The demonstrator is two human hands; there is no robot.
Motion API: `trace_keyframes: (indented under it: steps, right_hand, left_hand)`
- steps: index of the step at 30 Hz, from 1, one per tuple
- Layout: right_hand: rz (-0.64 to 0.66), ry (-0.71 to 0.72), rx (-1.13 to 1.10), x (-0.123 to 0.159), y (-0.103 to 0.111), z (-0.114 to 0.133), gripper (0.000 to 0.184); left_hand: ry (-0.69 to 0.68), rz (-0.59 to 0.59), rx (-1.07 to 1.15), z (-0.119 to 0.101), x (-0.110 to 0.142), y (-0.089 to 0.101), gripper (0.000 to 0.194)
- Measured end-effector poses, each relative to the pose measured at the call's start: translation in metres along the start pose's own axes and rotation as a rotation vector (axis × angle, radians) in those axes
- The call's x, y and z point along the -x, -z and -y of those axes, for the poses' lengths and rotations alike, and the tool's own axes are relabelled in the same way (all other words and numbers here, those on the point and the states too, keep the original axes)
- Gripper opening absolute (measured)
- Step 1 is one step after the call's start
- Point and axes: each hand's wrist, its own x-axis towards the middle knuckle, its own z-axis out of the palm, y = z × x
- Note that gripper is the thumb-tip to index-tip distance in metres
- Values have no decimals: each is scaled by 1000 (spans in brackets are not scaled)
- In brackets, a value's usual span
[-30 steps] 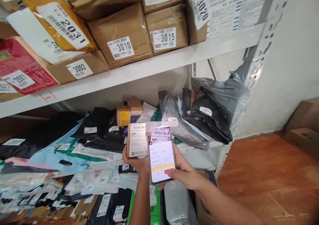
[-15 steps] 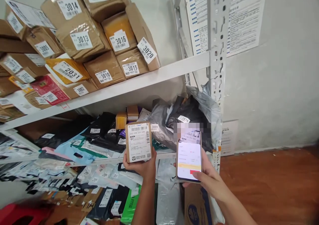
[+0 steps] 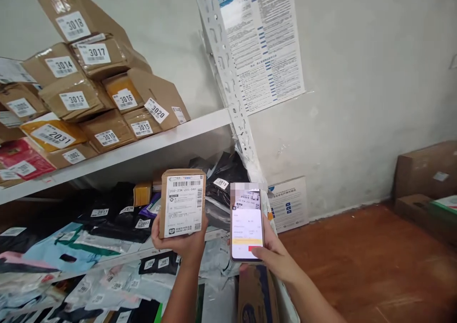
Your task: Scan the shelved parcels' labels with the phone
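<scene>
Gripped from below and at its sides, a small cardboard box rests in my left hand. A white shipping label with a barcode covers the face turned to me. To its right, a smartphone is held upright in my right hand, whose thumb lies over a red button low on the screen. The screen shows part of a label at the top and a white panel with a yellow band below. Box and phone are apart, both in front of the lower shelf.
Numbered cardboard parcels are stacked on the upper white shelf. Bagged parcels fill the shelf below. A perforated metal post stands at the shelf's right end, beside a wall poster. Cardboard boxes sit on the wooden floor at right.
The view has turned right, so the shelves sit further left and the floor boxes show. Box and phone look closer together, and the box appears larger. Both stay held.
</scene>
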Motion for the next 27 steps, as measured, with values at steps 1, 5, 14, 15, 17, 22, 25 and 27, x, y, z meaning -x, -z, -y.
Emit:
trace_keyframes:
  steps: [1, 5, 14, 15, 17, 22, 25, 27]
  right_hand:
    - [-3, 11, -2, 4, 2, 2, 115]
    - [-17, 50, 9, 17, 8, 10, 110]
    - [6, 82, 32, 32, 14, 30, 108]
    - [2, 79, 35, 34, 14, 32, 109]
    - [-15, 63, 45, 37, 16, 35, 109]
    - [-79, 34, 45, 43, 26, 32, 111]
    - [-111, 36, 30, 43, 32, 25, 113]
    - [-137, 28, 25, 44, 34, 21, 111]
  left_hand:
    - [-79, -21, 31, -5, 0, -4, 103]
    - [-205, -16, 50, -19, 1, -11, 102]
    - [-105, -13, 41, -39, 10, -23, 102]
    - [-99, -12, 44, -41, 11, -24, 102]
    - [-84, -3, 38, -45, 14, -26, 104]
    - [18, 43, 60, -63, 3, -34, 112]
    - [-19, 111, 188, -81, -34, -51, 114]
    - [-59, 139, 233, -95, -70, -69, 115]
